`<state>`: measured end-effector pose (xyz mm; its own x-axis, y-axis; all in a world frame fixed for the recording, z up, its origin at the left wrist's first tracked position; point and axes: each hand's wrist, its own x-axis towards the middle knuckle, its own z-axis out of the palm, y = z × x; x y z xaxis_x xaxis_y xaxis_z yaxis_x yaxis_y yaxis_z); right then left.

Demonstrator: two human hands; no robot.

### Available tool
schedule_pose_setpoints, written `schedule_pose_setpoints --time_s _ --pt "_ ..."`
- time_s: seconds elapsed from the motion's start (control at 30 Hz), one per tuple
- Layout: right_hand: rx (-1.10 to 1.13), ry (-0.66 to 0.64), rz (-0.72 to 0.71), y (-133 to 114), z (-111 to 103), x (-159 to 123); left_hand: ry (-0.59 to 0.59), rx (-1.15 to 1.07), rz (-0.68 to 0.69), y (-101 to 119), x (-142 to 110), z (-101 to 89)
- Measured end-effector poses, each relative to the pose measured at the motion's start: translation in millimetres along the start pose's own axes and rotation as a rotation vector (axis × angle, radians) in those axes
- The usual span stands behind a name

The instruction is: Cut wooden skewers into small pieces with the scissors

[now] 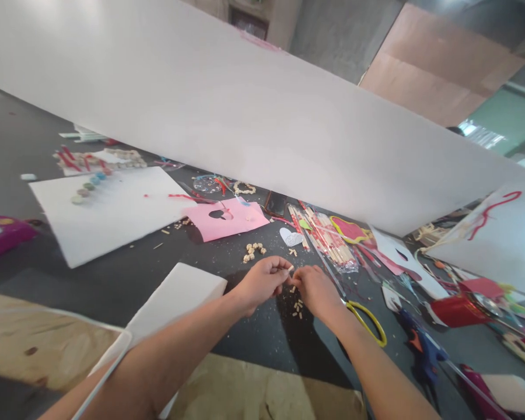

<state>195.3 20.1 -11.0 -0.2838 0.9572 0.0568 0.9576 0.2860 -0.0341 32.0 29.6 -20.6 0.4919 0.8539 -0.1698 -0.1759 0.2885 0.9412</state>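
Fingers of my left hand [265, 282] pinch a short pale stick piece [291, 269]. My right hand [317, 290] is closed close beside it, its fingertips curled; what they hold, if anything, is hidden. Several loose cut stick pieces [298, 308] lie below the hands on the dark table. Just beyond my left hand sits a cluster of pale, rounded bits [254, 251]. Scissors with yellow handles [370, 322] lie partly under my right forearm. Past my right hand is a plastic pack of wooden sticks [330, 236] with red printing.
Pink paper [207, 227] with a cut-out, a white heart [291, 237] and a phone [275, 203] lie ahead. White boards [114, 216] spread to the left. A blue glue gun [422, 344] and red can [461, 309] are at right. A white panel [227, 111] stands behind.
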Motion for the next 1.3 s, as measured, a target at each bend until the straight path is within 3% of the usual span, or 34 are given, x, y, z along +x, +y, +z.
schedule_pose_setpoints --time_s 0.17,0.37,0.53,0.67,0.83,1.3 --pt "0.101 0.089 0.069 3 -7 -7 -0.022 0.003 -0.020 0 -1 0.5" --pt "0.288 0.205 0.184 13 -32 -31 -0.061 0.019 -0.085 -2 -1 1.4" --pt "0.663 0.189 0.296 8 -45 -47 -0.118 0.016 -0.090 -3 -2 3.1" --pt "0.910 0.194 0.273 1 -33 -53 -0.162 0.032 -0.107 -4 -5 6.2" --pt "1.019 0.255 0.298 0 -11 -55 -0.205 0.047 -0.136 -3 -8 13.6" --pt "1.015 0.335 0.069 -11 -6 -60 -0.225 -0.073 -0.196 -8 -12 18.1"
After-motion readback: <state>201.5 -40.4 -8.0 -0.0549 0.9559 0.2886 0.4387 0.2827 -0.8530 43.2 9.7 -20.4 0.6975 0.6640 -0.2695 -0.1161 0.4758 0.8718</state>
